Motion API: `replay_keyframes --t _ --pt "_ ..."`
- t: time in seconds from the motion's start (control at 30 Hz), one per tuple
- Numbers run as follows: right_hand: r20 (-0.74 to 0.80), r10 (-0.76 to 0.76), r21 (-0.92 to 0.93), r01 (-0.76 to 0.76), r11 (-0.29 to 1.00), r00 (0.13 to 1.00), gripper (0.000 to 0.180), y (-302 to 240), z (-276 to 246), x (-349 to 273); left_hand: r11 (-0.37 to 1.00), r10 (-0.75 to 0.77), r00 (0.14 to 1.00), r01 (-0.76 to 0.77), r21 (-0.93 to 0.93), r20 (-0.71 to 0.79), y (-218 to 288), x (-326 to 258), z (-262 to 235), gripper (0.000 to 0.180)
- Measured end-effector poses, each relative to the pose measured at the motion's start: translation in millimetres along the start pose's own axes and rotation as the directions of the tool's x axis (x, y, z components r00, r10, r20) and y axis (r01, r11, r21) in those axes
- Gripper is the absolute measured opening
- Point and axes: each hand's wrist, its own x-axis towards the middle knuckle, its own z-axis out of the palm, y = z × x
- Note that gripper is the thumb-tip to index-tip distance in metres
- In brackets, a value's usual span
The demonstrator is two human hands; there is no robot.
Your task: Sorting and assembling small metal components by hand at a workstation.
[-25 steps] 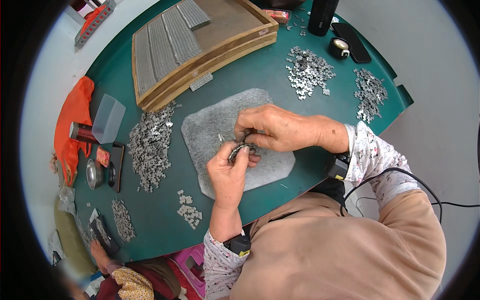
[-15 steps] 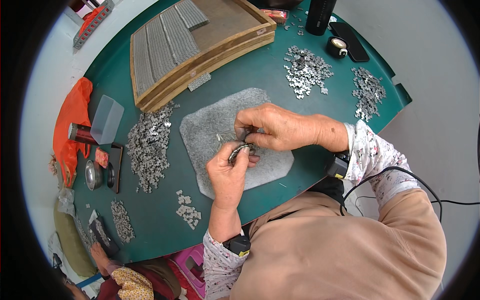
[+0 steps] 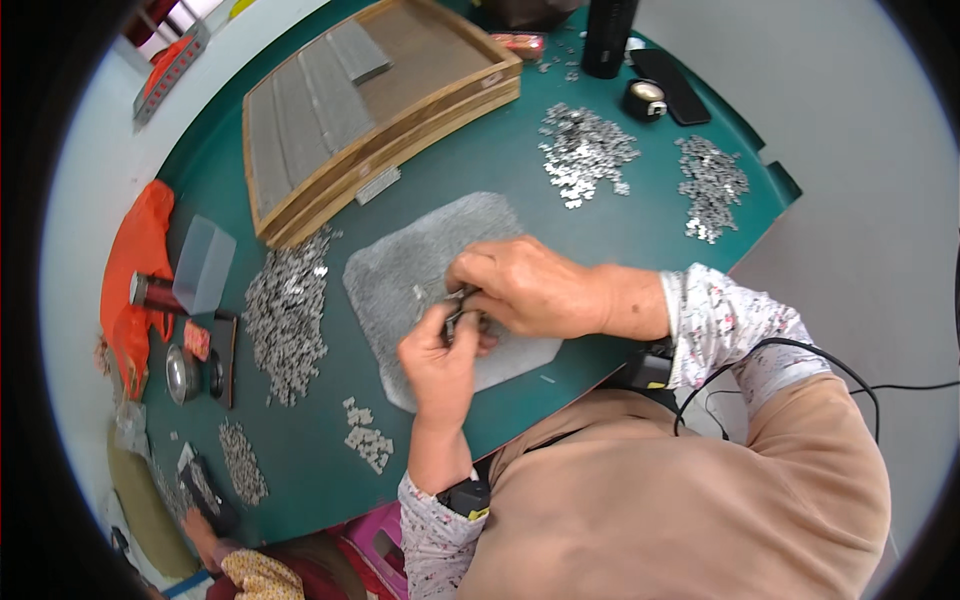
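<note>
At the far left of a green worktable (image 3: 600,225), an orange cloth (image 3: 135,265) lies beside a clear plastic box (image 3: 203,265) and a round metal tin (image 3: 181,373); next comes a long heap of small silvery metal parts (image 3: 288,315), with two smaller clusters (image 3: 365,438) nearer the table's front edge. Behind them sits a shallow wooden tray (image 3: 400,130) lined with rows of grey pieces. At centre, over a grey felt pad (image 3: 420,260), the left hand (image 3: 440,360) pinches a small dark metal piece (image 3: 455,318) between curled fingers, while the right hand (image 3: 525,290) closes its fingertips on the same piece from above, the two hands touching. Further right, two more scattered piles of silvery parts (image 3: 585,150) (image 3: 712,185) lie well apart from the pad, near a black cylinder (image 3: 608,38) and a small round black object (image 3: 647,98)
</note>
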Motion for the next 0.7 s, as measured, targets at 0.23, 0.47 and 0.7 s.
replay_keyframes --t 0.23,0.47,0.7 --pt "-0.213 -0.083 0.031 0.092 0.995 0.974 0.032 -6.0 8.1 -22.3 0.947 -0.149 0.986 0.163 -0.277 0.069 1.7 2.8 -9.6 0.01" --pt "-0.279 -0.19 -0.032 0.188 0.982 0.941 0.034 -7.9 -8.4 -30.1 0.766 -0.318 0.943 0.314 -0.561 0.094 10.9 1.3 5.9 0.01" --pt "-0.359 -0.033 0.166 0.099 0.981 0.933 0.032 -4.0 -19.0 -46.6 0.737 -0.26 0.908 0.406 -0.541 0.327 26.3 7.0 17.4 0.007"
